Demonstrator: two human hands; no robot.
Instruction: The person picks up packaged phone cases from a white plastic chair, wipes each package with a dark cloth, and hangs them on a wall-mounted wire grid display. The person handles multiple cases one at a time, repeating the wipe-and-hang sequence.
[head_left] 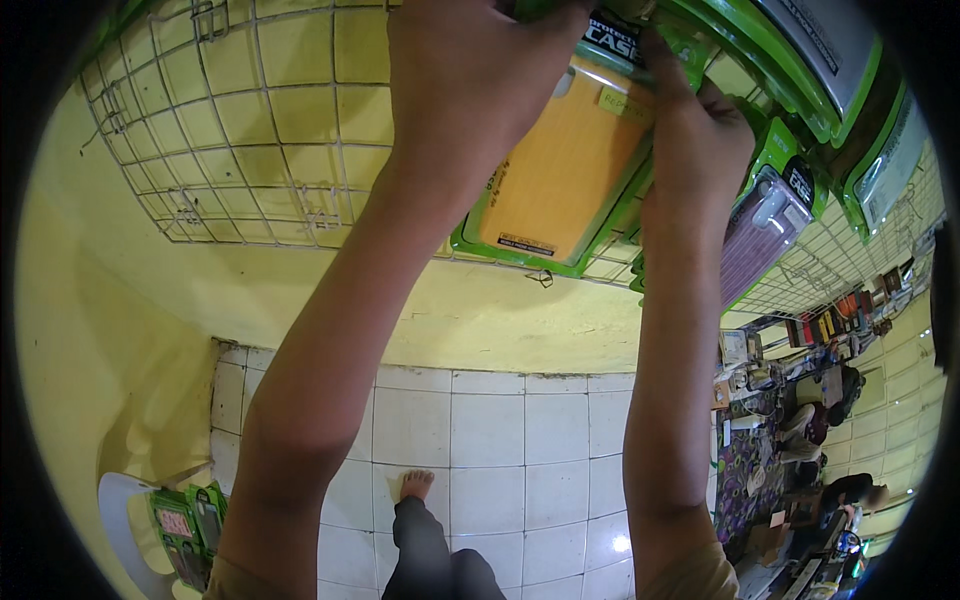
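Observation:
An orange phone case in a green-edged clear package (570, 165) hangs upright in front of a wire grid on the wall. My left hand (475, 70) is closed at its upper left edge, the fingertips cut off by the top of the picture. My right hand (695, 125) grips the upper right edge, with a finger stretched along the package's top and the others curled. To the right of it hangs a purple ridged phone case in a similar package (770, 225). More green-edged packages (800, 55) hang above and to the right of my right hand.
The wire grid (250, 130) runs along the yellow wall (500, 310). White floor tiles (490, 425) lie below, with my bare foot on them. At lower left, a white chair (125, 520) bears more green packages (190, 530). People and cluttered shelves are far right.

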